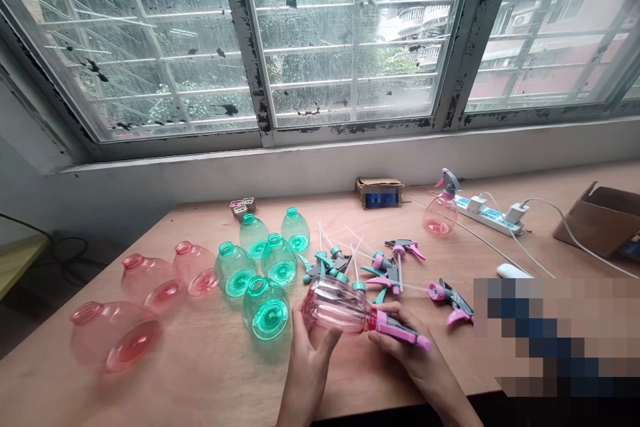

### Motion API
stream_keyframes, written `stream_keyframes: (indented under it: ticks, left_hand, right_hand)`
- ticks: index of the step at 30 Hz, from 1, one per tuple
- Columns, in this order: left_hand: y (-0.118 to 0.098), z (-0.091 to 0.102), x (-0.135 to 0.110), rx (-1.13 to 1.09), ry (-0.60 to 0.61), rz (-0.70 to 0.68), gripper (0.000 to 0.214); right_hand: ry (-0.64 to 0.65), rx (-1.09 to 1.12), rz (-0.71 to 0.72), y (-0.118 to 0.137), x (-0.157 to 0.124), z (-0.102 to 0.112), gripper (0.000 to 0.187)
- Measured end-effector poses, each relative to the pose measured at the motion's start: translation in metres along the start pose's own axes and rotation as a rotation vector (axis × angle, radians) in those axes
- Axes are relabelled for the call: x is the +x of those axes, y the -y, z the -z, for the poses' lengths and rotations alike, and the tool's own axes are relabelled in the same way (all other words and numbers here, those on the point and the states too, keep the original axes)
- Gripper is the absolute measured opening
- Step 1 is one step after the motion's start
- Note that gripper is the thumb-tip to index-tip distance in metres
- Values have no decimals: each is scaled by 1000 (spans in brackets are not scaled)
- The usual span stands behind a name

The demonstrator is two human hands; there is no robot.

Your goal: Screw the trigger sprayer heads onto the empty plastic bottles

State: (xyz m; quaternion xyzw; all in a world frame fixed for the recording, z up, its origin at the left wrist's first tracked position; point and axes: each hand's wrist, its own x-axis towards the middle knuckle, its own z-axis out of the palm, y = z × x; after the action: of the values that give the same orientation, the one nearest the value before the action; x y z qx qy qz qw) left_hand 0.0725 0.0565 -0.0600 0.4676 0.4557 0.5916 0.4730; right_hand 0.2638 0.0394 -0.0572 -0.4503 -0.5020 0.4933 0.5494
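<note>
A clear pink spray bottle (340, 307) is held on its side above the table's front edge, its base to the left. My left hand (311, 350) is closed round the base end, thumb along the near side. At the neck, my right hand (403, 340) grips the pink-and-grey trigger spray head (397, 328), which sits on the bottle's mouth. How tightly the collar is screwed on cannot be made out. Just behind the bottle lies a pile of loose trigger spray heads (327, 265) in green and pink, with thin tubes. Another pink spray head (453, 300) lies to the right.
Several open green bottles (266, 313) and three open pink bottles (117, 333) stand on the left. A pink bottle with spray head (440, 213) stands at the back right, by a power strip (493, 215) with cables. Small cardboard boxes (380, 183) and a white mouse (514, 271) lie around.
</note>
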Motion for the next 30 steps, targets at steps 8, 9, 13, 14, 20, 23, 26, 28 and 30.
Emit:
stream_keyframes:
  ticks: [8,9,13,14,20,23,26,28,30]
  left_hand:
    - [5,8,7,-45,-24,56,68]
    - [6,9,7,-52,-15,65,70]
    - [4,10,5,-70,46,75,72]
    - [2,10,4,-56,60,66,71]
    - [-12,7,-1,-111,-63,136,66]
    - [-10,7,0,-95,-81,116,69]
    - [-7,9,3,-5,-37,55,65]
    - [-6,11,5,15,-19,46,60]
    - [-8,13,6,20,-19,46,57]
  right_hand:
    - [-51,-47,-72,-6,3,3,24]
    - [-61,-68,-88,-8,4,4,27]
    - [-58,-92,-81,-10,5,4,36]
    - [-61,-79,-77,-8,4,4,35]
    - [67,-63,46,2,-1,3,27]
    - [80,-88,109,3,-2,3,22]
    - [51,-83,89,3,-1,3,25]
    - [43,-66,23,2,-1,2,28]
    - [46,-61,-51,1,0,1,31]
